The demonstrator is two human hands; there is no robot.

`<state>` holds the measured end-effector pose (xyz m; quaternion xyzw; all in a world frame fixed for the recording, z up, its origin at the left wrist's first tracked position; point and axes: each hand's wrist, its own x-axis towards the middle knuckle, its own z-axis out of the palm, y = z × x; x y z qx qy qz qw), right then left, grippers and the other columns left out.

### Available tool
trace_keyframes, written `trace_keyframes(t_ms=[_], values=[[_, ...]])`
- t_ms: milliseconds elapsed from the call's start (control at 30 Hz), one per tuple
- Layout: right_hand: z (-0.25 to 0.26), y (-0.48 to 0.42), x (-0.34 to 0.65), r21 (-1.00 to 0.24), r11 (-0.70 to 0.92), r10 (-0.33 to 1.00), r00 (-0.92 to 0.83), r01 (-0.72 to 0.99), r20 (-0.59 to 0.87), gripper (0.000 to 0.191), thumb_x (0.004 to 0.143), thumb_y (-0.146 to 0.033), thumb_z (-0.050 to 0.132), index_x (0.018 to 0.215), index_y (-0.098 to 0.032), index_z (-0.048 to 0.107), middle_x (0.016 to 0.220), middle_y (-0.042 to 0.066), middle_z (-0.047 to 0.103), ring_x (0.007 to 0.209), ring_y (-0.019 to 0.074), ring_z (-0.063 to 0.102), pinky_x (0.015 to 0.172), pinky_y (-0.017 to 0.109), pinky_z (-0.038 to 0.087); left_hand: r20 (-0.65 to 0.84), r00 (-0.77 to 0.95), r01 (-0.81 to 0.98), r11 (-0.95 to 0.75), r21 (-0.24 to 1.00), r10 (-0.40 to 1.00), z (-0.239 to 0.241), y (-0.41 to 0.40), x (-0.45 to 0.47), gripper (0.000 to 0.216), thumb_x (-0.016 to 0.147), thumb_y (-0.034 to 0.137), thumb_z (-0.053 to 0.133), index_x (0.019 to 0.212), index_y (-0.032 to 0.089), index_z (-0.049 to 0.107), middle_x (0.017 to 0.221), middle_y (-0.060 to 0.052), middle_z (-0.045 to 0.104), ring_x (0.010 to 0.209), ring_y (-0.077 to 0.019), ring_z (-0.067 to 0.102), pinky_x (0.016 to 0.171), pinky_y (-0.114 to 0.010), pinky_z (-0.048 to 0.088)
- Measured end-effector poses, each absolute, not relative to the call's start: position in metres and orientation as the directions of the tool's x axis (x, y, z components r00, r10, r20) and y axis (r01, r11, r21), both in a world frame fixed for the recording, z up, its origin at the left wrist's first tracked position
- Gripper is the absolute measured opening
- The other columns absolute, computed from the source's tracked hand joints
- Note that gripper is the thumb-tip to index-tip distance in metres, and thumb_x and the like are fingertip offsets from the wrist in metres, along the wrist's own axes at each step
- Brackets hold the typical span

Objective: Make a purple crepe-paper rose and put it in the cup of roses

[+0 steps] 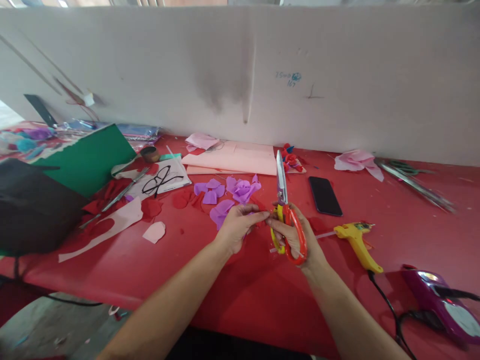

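Note:
In my right hand [296,240] is a pair of scissors [282,180], blades pointing up, with one red-orange and one yellow handle loop against my palm and fingers. My left hand [236,227] is pinched, its thumb and fingertips meeting the right hand's fingertips over the table. What lies between the fingertips is too small to make out. Just beyond my left hand are a purple flower [243,189] and loose purple petals [210,190]. Another purple petal piece [220,212] is partly covered by the left hand.
On the red table [240,285] to the right are a phone [325,196], a yellow glue gun [356,242] with a cord, and a purple device [438,300]. Eyeglasses [162,181], pink sheets [232,157], red scraps and a dark bag [33,205] lie leftward. A white partition [168,75] rises behind.

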<state>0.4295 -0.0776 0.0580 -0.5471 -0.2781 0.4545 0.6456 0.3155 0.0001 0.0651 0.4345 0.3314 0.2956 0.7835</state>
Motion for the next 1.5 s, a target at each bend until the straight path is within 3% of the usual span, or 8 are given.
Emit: trace_keyframes(t_ms=[300, 433, 633, 833, 933, 1067, 1233, 1500], values=[[0.059, -0.077, 0.432, -0.943, -0.058, 0.883, 0.423, -0.328, -0.202, 0.036, 0.073, -0.046, 0.067, 0.094, -0.021, 0.052, 0.041, -0.01, 0.048, 0.028, 0.0061, 0.034, 0.027, 0.016, 0.025, -0.181, 0.577, -0.27, 0.395, 0.878, 0.796, 0.064, 0.004, 0.313, 0.02, 0.059, 0.027, 0.078, 0.063, 0.013, 0.064, 0.05, 0.005, 0.048, 0.04, -0.0009, 0.031, 0.041, -0.019, 0.022], [0.063, -0.075, 0.436, -0.876, -0.147, 0.92, 0.263, -0.459, -0.292, 0.034, 0.074, -0.05, 0.063, 0.083, -0.019, 0.055, 0.05, -0.004, 0.059, 0.027, 0.0032, 0.03, 0.027, 0.016, 0.017, -0.059, 0.604, -0.331, 0.318, 0.889, 0.795, 0.064, 0.004, 0.313, 0.013, 0.06, 0.023, 0.077, 0.07, 0.017, 0.071, 0.075, -0.003, 0.064, 0.065, -0.0083, 0.054, 0.059, -0.021, 0.043], [0.068, -0.077, 0.437, -0.86, -0.147, 0.95, 0.173, -0.488, -0.261, 0.027, 0.066, -0.038, 0.07, 0.081, -0.018, 0.058, 0.06, -0.002, 0.063, 0.031, 0.001, 0.026, 0.029, 0.016, 0.014, 0.037, 0.631, -0.311, 0.209, 0.927, 0.775, 0.063, 0.004, 0.311, 0.007, 0.062, 0.023, 0.075, 0.066, 0.019, 0.072, 0.096, -0.006, 0.064, 0.087, -0.0157, 0.057, 0.071, -0.026, 0.048], [0.067, -0.079, 0.435, -0.911, 0.026, 0.906, 0.394, -0.412, -0.152, 0.039, 0.065, -0.032, 0.073, 0.096, -0.021, 0.051, 0.045, -0.013, 0.044, 0.03, 0.0024, 0.029, 0.03, 0.014, 0.02, -0.079, 0.644, -0.264, 0.318, 0.91, 0.761, 0.061, 0.005, 0.31, 0.04, 0.056, 0.017, 0.08, 0.095, 0.02, 0.071, 0.09, -0.002, 0.066, 0.057, -0.0044, 0.051, 0.059, -0.02, 0.043], [0.066, -0.08, 0.432, -0.951, 0.133, 0.838, 0.545, -0.279, -0.042, 0.037, 0.07, -0.033, 0.071, 0.099, -0.024, 0.048, 0.052, -0.011, 0.049, 0.033, 0.0038, 0.037, 0.031, 0.014, 0.027, -0.179, 0.648, -0.257, 0.434, 0.863, 0.74, 0.06, 0.001, 0.314, 0.036, 0.052, 0.017, 0.082, 0.085, 0.016, 0.069, 0.076, -0.001, 0.066, 0.058, -0.006, 0.055, 0.061, -0.02, 0.044], [0.066, -0.082, 0.424, -0.987, 0.109, 0.741, 0.671, -0.12, 0.0, 0.045, 0.065, -0.034, 0.075, 0.1, -0.026, 0.048, 0.067, -0.007, 0.058, 0.039, 0.0063, 0.047, 0.033, 0.017, 0.036, -0.268, 0.571, -0.272, 0.486, 0.83, 0.776, 0.06, -0.006, 0.32, 0.026, 0.051, 0.022, 0.083, 0.071, 0.013, 0.068, 0.064, -0.001, 0.063, 0.058, -0.0072, 0.056, 0.057, -0.019, 0.042], [0.062, -0.084, 0.419, -0.999, 0.036, 0.734, 0.679, -0.011, 0.019, 0.051, 0.063, -0.036, 0.077, 0.106, -0.028, 0.05, 0.076, -0.004, 0.062, 0.042, 0.0082, 0.05, 0.033, 0.019, 0.042, -0.253, 0.524, -0.31, 0.458, 0.833, 0.814, 0.063, -0.005, 0.32, 0.021, 0.053, 0.022, 0.081, 0.063, 0.012, 0.066, 0.054, 0.002, 0.057, 0.044, -0.0017, 0.041, 0.044, -0.018, 0.03], [0.064, -0.085, 0.423, -0.985, 0.099, 0.82, 0.573, -0.138, 0.003, 0.042, 0.069, -0.034, 0.074, 0.104, -0.027, 0.051, 0.066, -0.007, 0.056, 0.04, 0.0057, 0.045, 0.033, 0.015, 0.037, -0.246, 0.489, -0.355, 0.449, 0.82, 0.837, 0.065, 0.005, 0.316, 0.019, 0.053, 0.018, 0.08, 0.061, 0.012, 0.064, 0.05, 0.006, 0.05, 0.038, 0.0014, 0.03, 0.039, -0.018, 0.022]])
